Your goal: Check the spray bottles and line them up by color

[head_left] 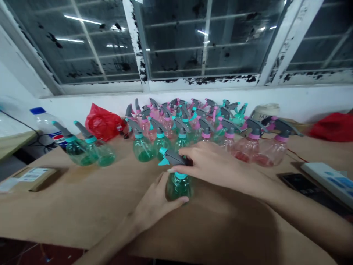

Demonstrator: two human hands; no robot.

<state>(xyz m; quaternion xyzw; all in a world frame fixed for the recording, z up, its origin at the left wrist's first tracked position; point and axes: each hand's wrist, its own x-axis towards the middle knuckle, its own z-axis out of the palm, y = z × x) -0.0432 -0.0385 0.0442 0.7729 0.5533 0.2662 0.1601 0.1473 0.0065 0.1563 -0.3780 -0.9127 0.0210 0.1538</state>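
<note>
White wall (317, 99) behind a brown tabletop (96, 198), with a row of windows (220, 36) above. The window frames (134, 40) are white, with dark patches of peeled paint. Dark panes reflect bright linear lights (82, 19). A reddish floor (52, 254) shows below the table's near edge, lower left.

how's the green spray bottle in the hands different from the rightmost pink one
The green bottle has a turquoise collar; the pink bottle has a pink collar. The left hand holds the green bottle, the right hand gripping its sprayer; the pink bottle stands untouched. Both are see-through.
</note>
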